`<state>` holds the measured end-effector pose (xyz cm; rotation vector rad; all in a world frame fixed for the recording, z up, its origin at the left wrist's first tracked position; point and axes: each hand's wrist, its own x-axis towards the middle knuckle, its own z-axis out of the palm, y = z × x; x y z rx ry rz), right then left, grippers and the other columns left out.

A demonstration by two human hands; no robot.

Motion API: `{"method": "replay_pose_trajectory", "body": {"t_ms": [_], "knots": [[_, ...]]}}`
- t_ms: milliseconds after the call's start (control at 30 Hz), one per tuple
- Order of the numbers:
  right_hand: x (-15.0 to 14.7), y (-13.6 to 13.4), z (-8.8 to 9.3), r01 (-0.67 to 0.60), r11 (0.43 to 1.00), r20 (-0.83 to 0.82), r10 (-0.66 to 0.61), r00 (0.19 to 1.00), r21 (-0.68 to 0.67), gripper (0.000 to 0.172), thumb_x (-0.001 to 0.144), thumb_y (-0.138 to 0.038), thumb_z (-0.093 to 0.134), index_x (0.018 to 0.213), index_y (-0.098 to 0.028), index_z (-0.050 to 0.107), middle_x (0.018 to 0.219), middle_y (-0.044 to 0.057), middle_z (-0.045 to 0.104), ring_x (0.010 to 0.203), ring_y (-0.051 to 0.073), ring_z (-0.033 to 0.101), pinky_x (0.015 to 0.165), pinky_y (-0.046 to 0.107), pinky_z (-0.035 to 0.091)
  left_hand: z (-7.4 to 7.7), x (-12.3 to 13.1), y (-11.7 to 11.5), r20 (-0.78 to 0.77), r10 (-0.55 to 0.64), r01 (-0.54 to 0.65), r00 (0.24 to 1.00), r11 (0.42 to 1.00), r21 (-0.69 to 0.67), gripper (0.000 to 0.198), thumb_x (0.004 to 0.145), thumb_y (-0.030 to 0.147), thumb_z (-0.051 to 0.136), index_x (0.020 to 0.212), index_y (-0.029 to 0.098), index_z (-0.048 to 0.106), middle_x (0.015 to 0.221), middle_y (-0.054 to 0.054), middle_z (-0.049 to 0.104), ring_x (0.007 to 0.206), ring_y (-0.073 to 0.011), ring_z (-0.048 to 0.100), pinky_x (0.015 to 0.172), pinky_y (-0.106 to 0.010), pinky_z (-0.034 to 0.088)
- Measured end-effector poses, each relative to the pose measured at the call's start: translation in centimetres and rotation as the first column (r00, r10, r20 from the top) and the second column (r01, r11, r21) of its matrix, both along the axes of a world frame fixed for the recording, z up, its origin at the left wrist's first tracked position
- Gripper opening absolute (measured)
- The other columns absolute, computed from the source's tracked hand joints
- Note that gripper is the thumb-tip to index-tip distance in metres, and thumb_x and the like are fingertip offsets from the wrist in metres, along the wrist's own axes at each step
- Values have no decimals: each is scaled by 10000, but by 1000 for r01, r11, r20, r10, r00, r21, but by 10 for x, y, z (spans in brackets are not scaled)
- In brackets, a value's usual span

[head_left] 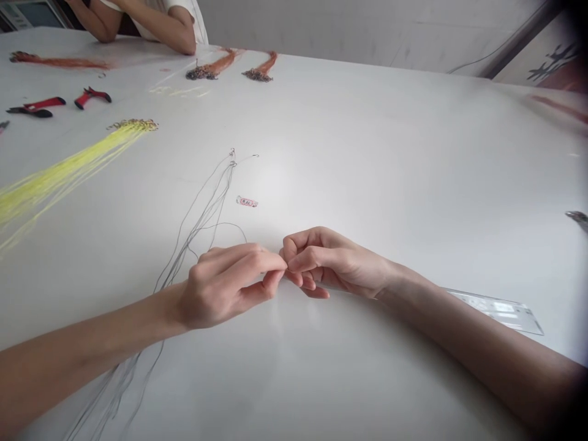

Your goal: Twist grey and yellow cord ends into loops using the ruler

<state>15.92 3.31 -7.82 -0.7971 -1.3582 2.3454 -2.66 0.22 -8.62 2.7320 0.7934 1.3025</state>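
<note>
- The left hand [232,285] has its grip closed in a pinch, index finger and thumb together at the tips; whatever lies between them is too small to tell.
- The right hand [337,260] also has its grip closed, thumb against the curled index finger, the other fingers loosely bent; its tips meet those of the left hand, and I cannot tell what it pinches.
- Grey threads [187,245] lie on the table [413,184], running under the left forearm toward the near side; one loops in behind the left hand, which hides its end.
- Small metal ends [233,163] gather at the threads' far tip.
- A small printed packet [247,201] lies just beyond the hands.
- The right forearm partly covers a clear plastic strip [509,314].
- Toward the table's left side lie a yellow cord bundle [78,162] and two red-and-black pliers [39,105].
- Near the far edge rest orange bundles [260,73]; at the far left, a co-worker's forearm [169,30] leans on the table.
</note>
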Motion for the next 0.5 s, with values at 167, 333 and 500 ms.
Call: {"method": "replay_pose_trajectory", "body": {"t_ms": [167,333,500], "knots": [[2,3,-2,-39,999,-38,39,999,-6,149,769,-114,493,626,-129,531,606,-16,516,516,54,438,449,170,366,-1,1,0,-4,24,-24,1000,1000,11,209,779,3,529,747,209,518,554,78,575,475,-49,528,442,-139,477],[3,1,-3,-4,1000,-65,3,998,-9,148,797,-116,481,654,-136,516,603,-29,511,484,42,429,415,155,344,0,0,0,12,22,-22,1000,1000,19,188,787,3,521,752,188,513,545,68,575,455,-40,499,407,-132,437],[0,-10,-2,233,958,-88,-221,971,168,56,789,-154,520,740,-167,498,587,-54,498,412,38,405,356,159,320,2,-2,-2,56,44,-38,997,994,-104,157,829,53,481,774,197,515,576,62,588,474,-35,512,345,-127,364]]}}
